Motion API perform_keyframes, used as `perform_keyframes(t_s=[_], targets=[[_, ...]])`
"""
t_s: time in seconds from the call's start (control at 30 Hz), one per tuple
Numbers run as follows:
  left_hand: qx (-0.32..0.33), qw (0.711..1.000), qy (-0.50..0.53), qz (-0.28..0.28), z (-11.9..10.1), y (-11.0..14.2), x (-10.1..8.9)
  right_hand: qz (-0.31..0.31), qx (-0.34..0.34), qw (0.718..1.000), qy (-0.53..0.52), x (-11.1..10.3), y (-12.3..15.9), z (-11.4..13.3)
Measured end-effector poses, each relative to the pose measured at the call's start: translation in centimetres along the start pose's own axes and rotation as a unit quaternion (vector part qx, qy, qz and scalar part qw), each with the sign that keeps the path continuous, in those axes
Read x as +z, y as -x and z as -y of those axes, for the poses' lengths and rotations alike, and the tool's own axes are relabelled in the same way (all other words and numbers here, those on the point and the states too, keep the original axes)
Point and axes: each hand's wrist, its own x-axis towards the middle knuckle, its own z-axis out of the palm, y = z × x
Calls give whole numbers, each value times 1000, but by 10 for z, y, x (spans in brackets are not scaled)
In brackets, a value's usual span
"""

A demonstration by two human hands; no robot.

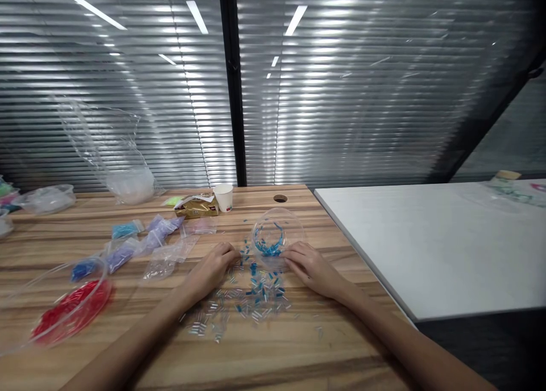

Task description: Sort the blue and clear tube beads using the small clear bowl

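A scatter of small blue and clear tube beads (256, 300) lies on the wooden table (264, 357) between my hands. My left hand (213, 268) rests on the table at the left edge of the scatter, fingers curled down with the tips pinched at the beads. My right hand (313, 268) rests at the right edge, fingers bent and touching the near rim of a clear plastic bowl (275, 234) that holds several blue beads. What the fingertips hold is too small to make out.
A clear bowl of red beads (70, 311) sits at the near left. Small plastic bags with blue and purple beads (140, 246) lie behind my left hand. A paper cup (224, 197), a gold packet (197, 208) and a large clear bag (119, 163) stand further back. A white table (435, 243) adjoins on the right.
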Motion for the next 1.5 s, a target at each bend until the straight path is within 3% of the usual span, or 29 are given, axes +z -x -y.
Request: perform_keyframes(t_s=[0.33, 0.57, 0.8, 0.97, 1.13, 1.23, 1.5], targets=[[20, 1000, 2, -20, 4, 1, 2, 6, -3, 1000, -10, 1, 0, -1], [-2, 999, 30, -27, 10, 0, 5, -12, -12, 1000, -16, 2, 1, -4], [-30, 993, 78, -84, 9, -1, 1, -39, -8, 999, -30, 0, 1, -2], [-101, 971, 164, -143, 3, -4, -7, -36, -14, 999, -28, -1, 0, -1], [-169, 929, 275, -182, 4, -7, -8, -39, -31, 998, -28, -2, -1, 1], [-176, 909, 312, -212, 5, -8, -7, -37, -36, 998, -35, -2, -2, 2], [-182, 893, 310, -270, -1, -8, -10, -47, -55, 997, -27, -1, -2, 3]])
